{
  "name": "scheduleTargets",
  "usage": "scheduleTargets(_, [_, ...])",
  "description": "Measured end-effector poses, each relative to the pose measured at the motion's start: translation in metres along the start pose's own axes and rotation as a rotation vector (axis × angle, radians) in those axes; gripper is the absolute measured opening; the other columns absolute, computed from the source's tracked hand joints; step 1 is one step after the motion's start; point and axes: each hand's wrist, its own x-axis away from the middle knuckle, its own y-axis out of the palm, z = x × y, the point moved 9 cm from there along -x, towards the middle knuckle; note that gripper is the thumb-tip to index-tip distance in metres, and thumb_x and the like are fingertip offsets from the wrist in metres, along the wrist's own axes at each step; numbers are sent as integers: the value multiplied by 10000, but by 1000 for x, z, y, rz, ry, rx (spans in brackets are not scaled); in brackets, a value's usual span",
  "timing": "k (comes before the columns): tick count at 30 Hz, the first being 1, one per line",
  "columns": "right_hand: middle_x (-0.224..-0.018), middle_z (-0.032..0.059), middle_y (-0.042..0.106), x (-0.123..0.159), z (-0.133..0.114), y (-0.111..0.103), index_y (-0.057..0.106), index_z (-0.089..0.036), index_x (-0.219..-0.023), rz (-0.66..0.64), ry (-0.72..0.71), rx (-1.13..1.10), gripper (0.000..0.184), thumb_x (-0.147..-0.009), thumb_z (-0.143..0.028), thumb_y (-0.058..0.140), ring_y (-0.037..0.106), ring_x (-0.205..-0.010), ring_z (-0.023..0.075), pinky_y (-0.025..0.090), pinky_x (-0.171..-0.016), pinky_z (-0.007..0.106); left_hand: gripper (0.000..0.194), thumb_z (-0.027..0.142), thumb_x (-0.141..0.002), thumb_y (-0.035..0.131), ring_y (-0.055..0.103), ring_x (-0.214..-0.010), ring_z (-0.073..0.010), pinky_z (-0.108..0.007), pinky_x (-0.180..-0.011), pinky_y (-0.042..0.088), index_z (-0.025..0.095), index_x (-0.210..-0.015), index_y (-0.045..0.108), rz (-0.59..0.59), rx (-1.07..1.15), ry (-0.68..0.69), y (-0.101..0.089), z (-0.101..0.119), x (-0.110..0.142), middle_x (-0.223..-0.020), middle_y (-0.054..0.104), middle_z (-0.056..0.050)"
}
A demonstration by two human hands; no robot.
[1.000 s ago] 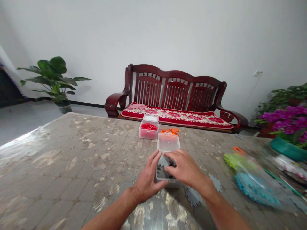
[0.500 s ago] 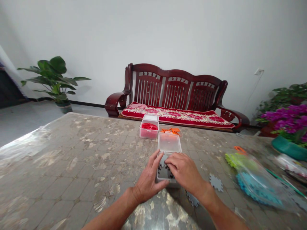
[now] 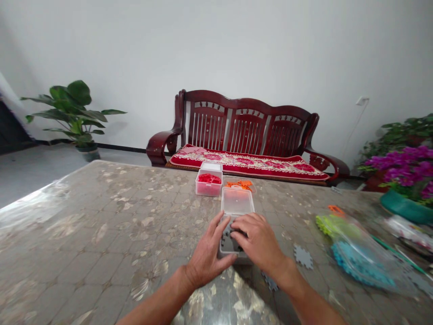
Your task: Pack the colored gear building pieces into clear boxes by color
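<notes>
A clear plastic box (image 3: 227, 243) with grey interlocking pieces inside sits on the table in front of me, its open lid (image 3: 237, 201) lying flat behind it. My left hand (image 3: 208, 253) grips the box's left side, fingers curled around the wall. My right hand (image 3: 259, 241) rests over the box's opening, fingertips bent down onto the grey pieces inside. Loose grey pieces (image 3: 303, 256) lie on the table to the right of my right wrist.
A clear box of red pieces (image 3: 209, 182) and one of orange pieces (image 3: 240, 184) stand farther back. A clear bag (image 3: 358, 253) with green and blue pieces lies at right, near a pot of purple flowers (image 3: 406, 180). A wooden bench (image 3: 243, 135) stands beyond the table (image 3: 101, 225).
My right hand has shifted slightly back and left over the box, fingers pressing into the pieces. The left hand stays on the box's side.
</notes>
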Motion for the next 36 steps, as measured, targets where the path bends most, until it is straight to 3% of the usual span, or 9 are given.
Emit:
scheduleTargets(3, [-982, -4, 762, 4, 8, -7, 753, -265, -911, 67, 34, -18, 78, -874, -206, 720, 631, -953, 198, 405, -875, 349, 758, 284, -808, 705, 342, -1459, -352, -535, -1157, 377, 219, -1473, 347, 56, -7, 17, -6, 5, 1, -1593, 274, -174])
scheduleTargets(6, [-942, -8, 766, 6, 11, -2, 765, -281, -891, 47, 23, -31, 102, -893, -210, 693, 635, -927, 197, 419, -864, 352, 667, 203, -757, 713, 395, -1422, -339, -516, -1135, 406, 223, -1367, 442, 75, -16, 15, -9, 9, 0, -1556, 325, -165])
scheduleTargets(11, [-1042, 13, 769, 8, 25, 3, 776, -291, -991, 47, 30, -166, 191, -913, -212, 621, 651, -1004, 204, 457, -934, 371, 627, 197, -755, 701, 417, -1402, -344, -520, -1109, 426, 235, -1345, 492, 62, -78, 24, -10, 13, 0, -1547, 344, -157])
scheduleTargets(16, [-1059, 67, 767, 24, 88, -18, 774, -246, -994, 163, 225, -280, 256, -895, -297, 543, 681, -1029, 239, 499, -957, 402, 498, 202, -777, 687, 400, -1412, -371, -576, -1122, 384, 266, -1264, 604, 126, -207, 141, -18, 24, 3, -1555, 370, -120])
scheduleTargets(21, [-1033, 77, 770, 59, 154, -26, 777, -232, -988, 10, 434, -203, 294, -828, -329, 550, 700, -965, 252, 524, -895, 390, 423, 168, -801, 652, 420, -1409, -361, -561, -1100, 424, 268, -1212, 652, 135, -224, 192, -20, 29, 3, -1519, 444, -108])
scheduleTargets(25, [-1144, 106, 740, 93, 189, -34, 747, -193, -1115, -118, 538, -58, 401, -761, -297, 591, 679, -1062, 278, 496, -961, 408, 439, 177, -817, 641, 400, -1425, -365, -570, -1093, 434, 273, -1245, 625, 100, -221, 198, -17, 28, 2, -1462, 521, -99])
scheduleTargets(28, [-1241, 125, 700, 118, 204, -37, 706, -180, -1202, -210, 558, 61, 528, -683, -248, 641, 636, -1164, 301, 452, -1039, 425, 565, 202, -836, 634, 393, -1429, -358, -568, -1110, 420, 265, -1384, 509, 88, -199, 170, -16, 22, 3, -1491, 481, -124])
scheduleTargets(32, [-1323, 133, 657, 145, 217, -36, 653, -199, -1289, -265, 594, 205, 637, -652, -206, 651, 588, -1244, 322, 436, -1068, 435, 717, 258, -847, 639, 425, -1403, -355, -563, -1115, 418, 237, -1498, 338, 91, -138, 77, -15, 11, 3, -1538, 389, -170])
scheduleTargets(36, [-1375, 142, 626, 156, 218, -26, 599, -186, -1352, -295, 612, 264, 629, -723, -196, 605, 586, -1268, 311, 453, -1058, 420, 768, 261, -827, 666, 390, -1424, -370, -579, -1132, 392, 244, -1506, 307, 86, -89, 14, -13, 5, 3, -1561, 331, -176])
